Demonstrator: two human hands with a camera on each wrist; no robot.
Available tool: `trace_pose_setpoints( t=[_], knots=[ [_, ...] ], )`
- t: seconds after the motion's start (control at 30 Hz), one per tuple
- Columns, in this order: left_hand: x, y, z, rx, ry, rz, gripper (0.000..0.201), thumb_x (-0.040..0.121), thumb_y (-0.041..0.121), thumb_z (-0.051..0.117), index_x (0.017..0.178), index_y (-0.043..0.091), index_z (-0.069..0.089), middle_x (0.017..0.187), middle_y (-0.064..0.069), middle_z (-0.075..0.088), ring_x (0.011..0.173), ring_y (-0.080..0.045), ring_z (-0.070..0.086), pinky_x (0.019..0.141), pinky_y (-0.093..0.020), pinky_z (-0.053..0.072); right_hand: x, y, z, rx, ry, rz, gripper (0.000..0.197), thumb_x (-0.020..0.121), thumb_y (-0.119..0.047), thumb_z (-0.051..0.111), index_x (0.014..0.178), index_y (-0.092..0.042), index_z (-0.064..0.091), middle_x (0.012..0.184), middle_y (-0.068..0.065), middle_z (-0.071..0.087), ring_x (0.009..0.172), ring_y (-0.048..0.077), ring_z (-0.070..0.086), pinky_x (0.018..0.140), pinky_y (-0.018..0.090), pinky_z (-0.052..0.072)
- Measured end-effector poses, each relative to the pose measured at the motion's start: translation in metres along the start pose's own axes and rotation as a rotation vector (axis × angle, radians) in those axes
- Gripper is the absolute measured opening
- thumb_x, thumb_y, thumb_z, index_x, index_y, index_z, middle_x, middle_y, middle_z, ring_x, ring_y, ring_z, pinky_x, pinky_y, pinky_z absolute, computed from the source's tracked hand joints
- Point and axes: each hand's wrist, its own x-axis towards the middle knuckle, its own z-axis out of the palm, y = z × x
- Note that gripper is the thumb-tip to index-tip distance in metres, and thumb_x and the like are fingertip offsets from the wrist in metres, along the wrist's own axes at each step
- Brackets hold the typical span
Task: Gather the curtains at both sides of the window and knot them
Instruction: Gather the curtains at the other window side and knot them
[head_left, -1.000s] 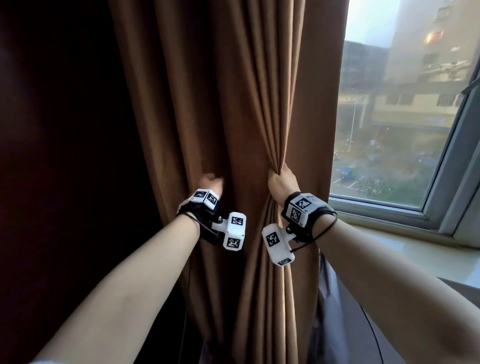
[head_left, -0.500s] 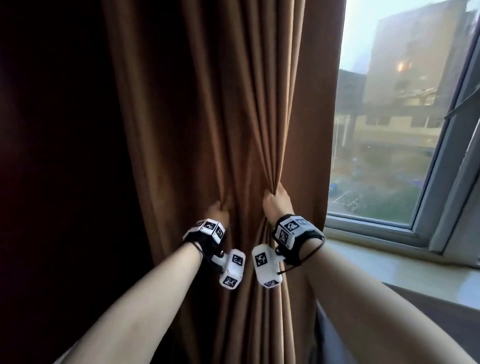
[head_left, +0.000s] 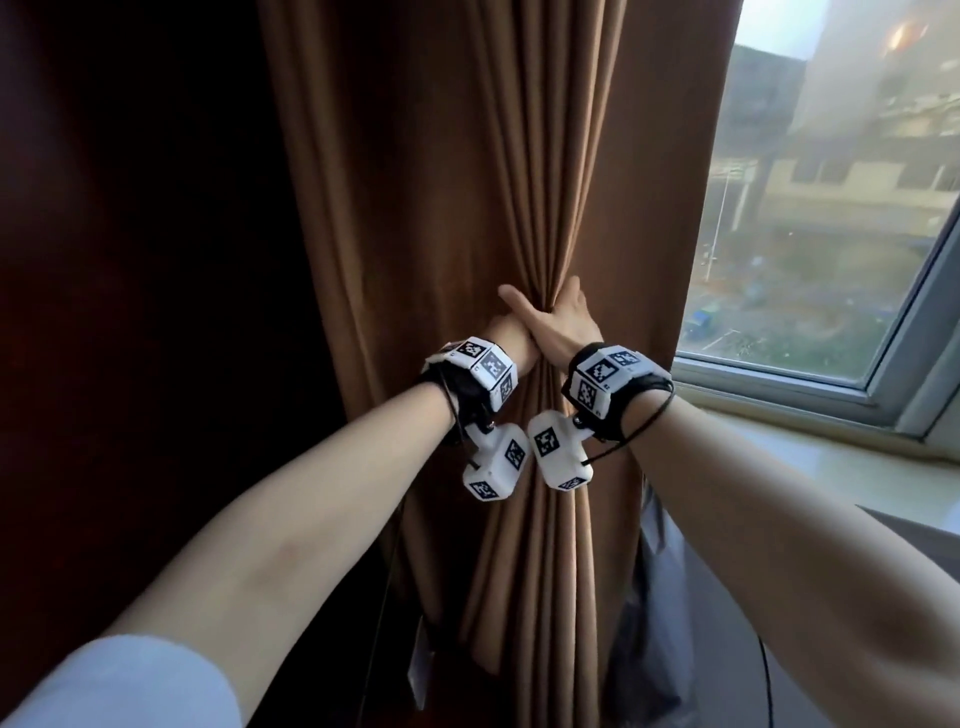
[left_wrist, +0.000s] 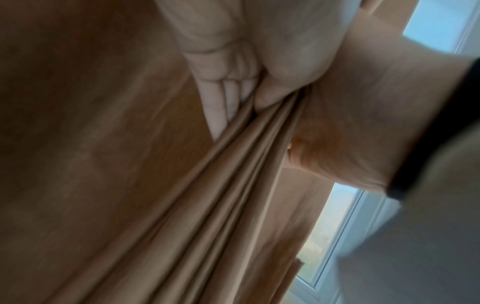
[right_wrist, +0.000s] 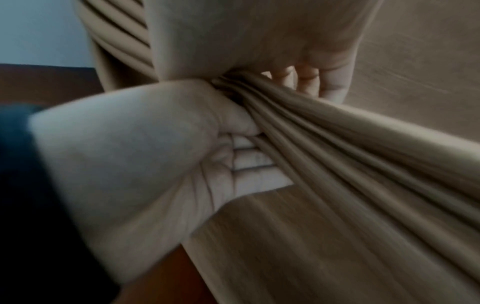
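The brown curtain hangs left of the window and is pinched into a narrow bundle at waist height. My left hand grips that bundle from the left. My right hand grips it from the right, its thumb lying over the left hand. In the left wrist view my left fingers curl into the gathered folds. In the right wrist view my right fingers wrap behind the curtain folds, and the left hand clasps them just below.
The window and its pale sill lie to the right. A dark wall fills the left. Grey fabric hangs behind the curtain at lower right.
My left hand has moved right across the curtain until it meets the right hand. The loose fabric between them is now drawn into one tight bundle.
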Motion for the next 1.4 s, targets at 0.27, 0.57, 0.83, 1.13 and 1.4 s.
trace_pose_setpoints(
  t=[0.27, 0.57, 0.83, 1.13, 1.4],
  knots=[
    [0.003, -0.054, -0.012, -0.538, 0.250, -0.200, 0.034, 0.086, 0.003, 0.054, 0.120, 0.001, 0.058, 0.125, -0.021, 0.060, 0.115, -0.029, 0.057, 0.096, -0.031, 0.041, -0.001, 0.004, 0.000, 0.015, 0.138, 0.026, 0.041, 0.084, -0.018, 0.041, 0.124, -0.020, 0.050, 0.125, 0.012, 0.058, 0.112, 0.038, 0.056, 0.096, 0.040, 0.044],
    [0.048, -0.148, -0.038, -0.336, 0.496, -0.604, 0.068, 0.084, 0.035, 0.057, 0.141, 0.006, 0.032, 0.147, -0.020, 0.033, 0.134, -0.038, 0.037, 0.108, -0.051, 0.030, 0.007, 0.025, -0.014, 0.067, 0.232, 0.057, 0.037, 0.082, -0.014, 0.035, 0.112, -0.021, 0.055, 0.100, 0.007, 0.059, 0.090, 0.032, 0.055, 0.078, 0.033, 0.040],
    [0.057, -0.151, -0.050, -0.381, 0.460, -0.602, 0.114, 0.065, 0.058, 0.072, 0.147, 0.010, 0.008, 0.151, -0.013, 0.027, 0.137, -0.032, 0.033, 0.114, -0.052, 0.021, 0.008, 0.025, -0.011, 0.086, 0.218, 0.008, 0.026, 0.085, -0.011, 0.035, 0.100, -0.020, 0.054, 0.093, 0.003, 0.056, 0.085, 0.026, 0.051, 0.077, 0.031, 0.038],
    [0.028, -0.079, -0.031, -0.280, 0.241, -0.307, 0.039, 0.095, 0.021, 0.049, 0.123, -0.006, 0.053, 0.124, -0.026, 0.058, 0.116, -0.040, 0.055, 0.094, -0.038, 0.042, 0.009, 0.021, -0.008, 0.160, 0.117, -0.052, 0.021, 0.087, -0.016, 0.036, 0.097, -0.028, 0.051, 0.088, -0.002, 0.058, 0.085, 0.025, 0.054, 0.076, 0.032, 0.039],
    [0.009, 0.001, 0.021, -0.283, -0.029, -0.107, 0.031, 0.095, 0.009, 0.042, 0.119, -0.004, 0.057, 0.122, -0.026, 0.060, 0.116, -0.035, 0.056, 0.095, -0.036, 0.043, 0.010, 0.025, -0.014, 0.113, -0.034, -0.151, 0.034, 0.087, -0.012, 0.041, 0.121, -0.013, 0.049, 0.123, 0.015, 0.060, 0.113, 0.036, 0.055, 0.088, 0.035, 0.042]
  ],
)
